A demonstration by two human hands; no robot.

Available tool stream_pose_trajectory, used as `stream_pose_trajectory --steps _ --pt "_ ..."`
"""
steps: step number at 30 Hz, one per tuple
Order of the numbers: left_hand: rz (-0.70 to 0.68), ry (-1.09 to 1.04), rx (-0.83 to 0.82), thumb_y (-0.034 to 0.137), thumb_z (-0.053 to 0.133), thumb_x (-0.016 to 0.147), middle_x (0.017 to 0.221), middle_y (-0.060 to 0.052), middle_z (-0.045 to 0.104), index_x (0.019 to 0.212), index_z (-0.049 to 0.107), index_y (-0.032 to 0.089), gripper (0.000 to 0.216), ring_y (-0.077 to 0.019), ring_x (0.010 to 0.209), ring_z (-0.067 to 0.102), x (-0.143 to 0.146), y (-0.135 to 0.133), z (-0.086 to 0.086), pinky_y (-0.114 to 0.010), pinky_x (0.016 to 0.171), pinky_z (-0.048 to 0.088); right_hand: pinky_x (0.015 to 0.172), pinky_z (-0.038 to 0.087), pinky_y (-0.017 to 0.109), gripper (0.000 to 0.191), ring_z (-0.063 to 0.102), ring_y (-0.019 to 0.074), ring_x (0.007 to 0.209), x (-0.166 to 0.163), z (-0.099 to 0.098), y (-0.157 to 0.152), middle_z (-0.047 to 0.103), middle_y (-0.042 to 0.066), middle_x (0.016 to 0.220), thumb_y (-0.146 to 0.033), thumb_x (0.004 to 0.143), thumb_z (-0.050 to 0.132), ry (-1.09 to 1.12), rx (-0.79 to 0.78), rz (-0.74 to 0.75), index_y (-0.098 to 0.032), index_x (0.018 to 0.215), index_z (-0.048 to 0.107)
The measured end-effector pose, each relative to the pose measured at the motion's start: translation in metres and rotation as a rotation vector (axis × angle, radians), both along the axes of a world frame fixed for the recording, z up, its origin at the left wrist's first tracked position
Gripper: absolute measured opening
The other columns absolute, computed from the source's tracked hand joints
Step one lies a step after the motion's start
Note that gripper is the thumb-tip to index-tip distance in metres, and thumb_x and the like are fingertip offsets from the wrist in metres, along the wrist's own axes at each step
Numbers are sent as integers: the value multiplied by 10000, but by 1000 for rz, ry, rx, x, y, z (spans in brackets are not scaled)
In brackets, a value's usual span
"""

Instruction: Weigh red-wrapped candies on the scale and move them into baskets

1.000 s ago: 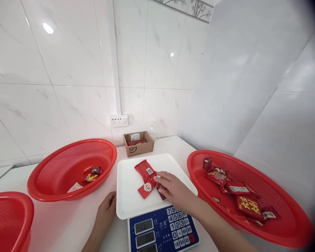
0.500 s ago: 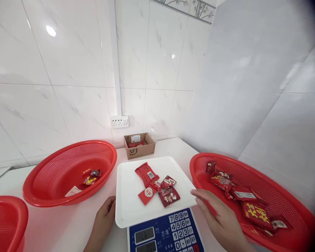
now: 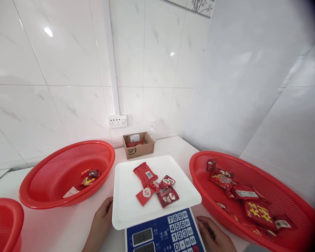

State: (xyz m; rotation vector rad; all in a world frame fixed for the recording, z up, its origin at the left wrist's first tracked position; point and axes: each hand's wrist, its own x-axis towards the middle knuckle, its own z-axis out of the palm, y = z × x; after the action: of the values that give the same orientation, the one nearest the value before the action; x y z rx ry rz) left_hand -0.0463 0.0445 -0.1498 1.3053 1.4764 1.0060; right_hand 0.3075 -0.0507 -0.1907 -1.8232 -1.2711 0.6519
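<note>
Several red snack packets [image 3: 154, 183] lie in a small pile on the white tray [image 3: 126, 210] of a blue-faced weighing scale [image 3: 164, 236]. My left hand [image 3: 102, 220] rests on the counter against the tray's left front corner, fingers loosely curled, holding nothing. My right hand [image 3: 214, 236] lies low on the counter beside the scale's keypad, between the scale and the right red basket [image 3: 199, 164]; its fingers are bent and nothing shows in them. More red packets [image 3: 241, 196] sit in that right basket.
A left red basket [image 3: 65, 154] holds a few packets and a paper slip. Another red basket [image 3: 5, 217] shows at the far left edge. A small cardboard box [image 3: 138, 148] stands by the tiled wall under a socket [image 3: 117, 121].
My right hand left the packets on the tray, drew back to the right and down, and now rests by the scale's keypad. The left hand stayed put.
</note>
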Motion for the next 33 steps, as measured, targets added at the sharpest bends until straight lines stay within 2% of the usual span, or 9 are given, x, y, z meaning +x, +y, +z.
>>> stream_pose_trajectory --steps 5,10,17,26,33 --pt "17 -23 12 381 543 693 1077 -64 675 1013 629 184 385 -283 981 614 1 1 -2 -340 788 511 740 497 312 354 659 237 854 -2 20 32 715 54 906 -487 833 383 -8 -21 140 -231 873 625" --pt "38 -16 34 327 561 648 1042 -49 690 966 653 193 357 -293 973 617 3 0 2 -362 794 513 639 482 315 420 662 268 775 -11 19 48 724 70 818 -505 812 343 -82 -96 84 -207 840 639" --pt "21 23 116 346 540 688 1059 -45 689 992 660 194 360 -294 1006 614 9 -5 9 -371 829 509 640 467 308 379 655 262 788 -8 11 46 724 70 870 -485 789 395 -18 -36 116 -218 887 645" --pt "3 137 180 284 539 608 1063 -34 692 958 672 200 383 -325 1097 566 16 -13 22 -394 875 491 684 466 302 373 650 236 815 -6 10 45 716 63 937 -456 814 408 33 43 188 -214 970 646" --pt "-3 172 194 280 532 623 1076 -32 686 976 668 209 385 -328 1089 570 12 -11 18 -404 870 489 679 463 300 338 647 232 809 -8 11 44 718 54 929 -399 808 419 -19 70 174 -223 964 662"
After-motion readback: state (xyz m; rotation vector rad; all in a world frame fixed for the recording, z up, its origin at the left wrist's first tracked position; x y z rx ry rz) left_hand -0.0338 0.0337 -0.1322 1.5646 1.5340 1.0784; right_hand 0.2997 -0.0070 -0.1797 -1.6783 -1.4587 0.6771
